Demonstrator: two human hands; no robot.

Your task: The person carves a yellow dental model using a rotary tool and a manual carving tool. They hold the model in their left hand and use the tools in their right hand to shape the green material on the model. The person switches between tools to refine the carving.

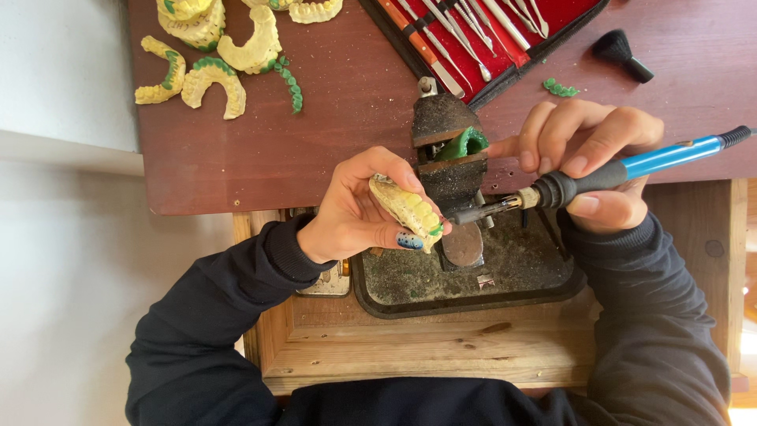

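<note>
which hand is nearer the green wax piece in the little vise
Right. The right hand has a fingertip beside the green wax in the vise and holds a blue tool. The left hand is lower left, holding a yellow dental cast.

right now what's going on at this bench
A person in dark sleeves works over an open wooden drawer. The left hand holds a yellow dental cast edged with green wax. The right hand grips a blue-handled tool, its metal tip pointing at the cast, beside a small bench block with green wax on it. More casts and a red-lined case of instruments lie on the table.
</note>
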